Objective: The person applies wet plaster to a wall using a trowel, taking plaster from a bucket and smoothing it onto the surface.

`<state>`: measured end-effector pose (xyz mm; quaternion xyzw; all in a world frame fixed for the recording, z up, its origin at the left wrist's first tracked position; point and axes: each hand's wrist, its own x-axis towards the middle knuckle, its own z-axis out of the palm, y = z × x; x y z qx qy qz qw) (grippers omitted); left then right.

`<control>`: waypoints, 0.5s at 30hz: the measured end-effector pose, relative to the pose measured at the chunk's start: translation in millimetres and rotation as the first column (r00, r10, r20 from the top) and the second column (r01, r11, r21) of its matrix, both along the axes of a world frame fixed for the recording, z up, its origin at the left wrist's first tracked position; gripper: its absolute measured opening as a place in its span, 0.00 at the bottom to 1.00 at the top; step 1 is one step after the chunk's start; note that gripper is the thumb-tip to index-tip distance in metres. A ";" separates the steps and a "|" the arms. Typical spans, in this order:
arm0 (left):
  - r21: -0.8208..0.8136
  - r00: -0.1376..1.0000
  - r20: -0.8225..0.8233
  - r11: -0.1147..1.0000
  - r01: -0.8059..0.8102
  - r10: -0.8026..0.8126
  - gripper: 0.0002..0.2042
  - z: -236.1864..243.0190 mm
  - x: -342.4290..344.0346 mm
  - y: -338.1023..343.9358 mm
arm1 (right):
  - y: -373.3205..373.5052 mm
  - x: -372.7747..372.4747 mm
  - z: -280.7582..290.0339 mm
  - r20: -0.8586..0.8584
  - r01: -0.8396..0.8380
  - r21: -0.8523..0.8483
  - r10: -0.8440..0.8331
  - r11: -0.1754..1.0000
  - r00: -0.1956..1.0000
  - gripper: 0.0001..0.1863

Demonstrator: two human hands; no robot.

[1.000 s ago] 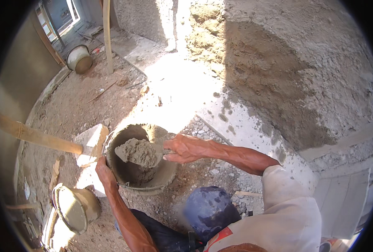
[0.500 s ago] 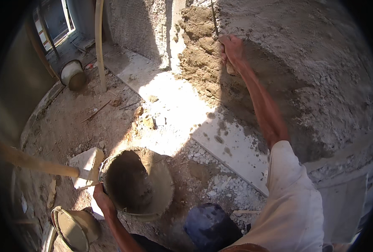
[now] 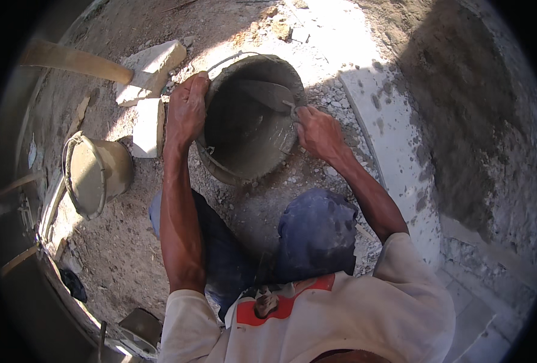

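A wide mortar-caked bucket (image 3: 274, 148) stands tilted on the ground in front of me, with some wet grey mortar inside. My left hand (image 3: 187, 112) is closed on its left rim, thumb side up by the wire handle. In my right hand (image 3: 322, 133), at the bucket's right rim, is a trowel (image 3: 262, 92). Its blade reaches into the bucket's mouth, near the far inner wall; the fist hides most of its handle.
Pale blocks (image 3: 149, 128) lie left of the bucket, beside a wooden post (image 3: 78, 62). A smaller bucket (image 3: 114, 163) stands at the left. On the right runs a mortar-spotted pale slab (image 3: 380, 112) below a freshly plastered wall (image 3: 462, 103). Rubble covers the ground.
My right hand has come down from the wall with the trowel and into the bucket's mouth. My left hand still holds the rim. The view has tipped down toward my knees.
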<state>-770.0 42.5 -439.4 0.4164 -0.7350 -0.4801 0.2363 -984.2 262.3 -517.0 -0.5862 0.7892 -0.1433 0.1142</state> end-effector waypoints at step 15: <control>-0.035 0.998 -0.056 0.999 0.026 -0.028 0.23 -4.1 -13.2 59.5 | 15.8 0.8 -3.4 -0.111 -0.287 0.198 0.312 0.937 0.944 0.16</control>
